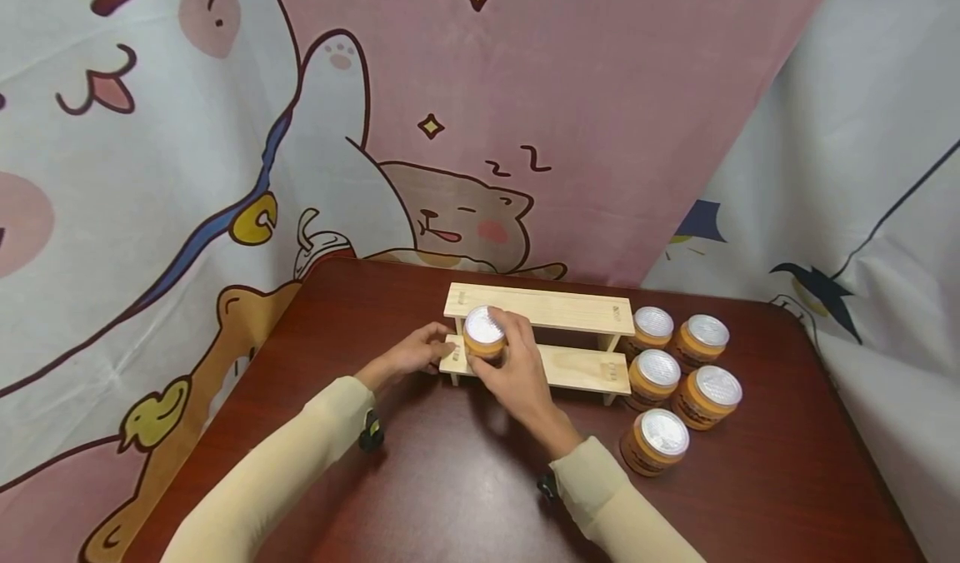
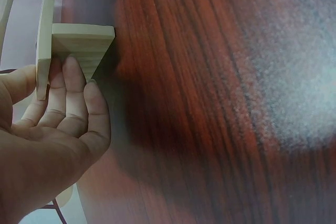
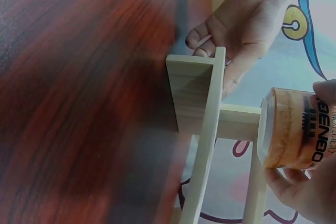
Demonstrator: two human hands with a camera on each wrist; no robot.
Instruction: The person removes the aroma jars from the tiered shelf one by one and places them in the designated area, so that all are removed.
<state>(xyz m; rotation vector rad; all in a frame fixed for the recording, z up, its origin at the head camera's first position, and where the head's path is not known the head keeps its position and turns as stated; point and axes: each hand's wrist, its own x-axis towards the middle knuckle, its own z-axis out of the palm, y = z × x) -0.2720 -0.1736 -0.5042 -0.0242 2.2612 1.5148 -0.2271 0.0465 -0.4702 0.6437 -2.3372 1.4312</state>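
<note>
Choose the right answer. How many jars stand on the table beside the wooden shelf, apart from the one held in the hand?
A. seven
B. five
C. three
B: five silver-lidded jars cluster on the table at the right end of the wooden shelf, while the right hand grips a sixth jar.

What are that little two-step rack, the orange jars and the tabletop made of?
The rack looks like pale unfinished wood: grain lines show on its end in the left wrist view. The jar in the right hand seems translucent plastic with a silvery, foil-like top. The table appears glossy dark red-brown wood or veneer.
</note>
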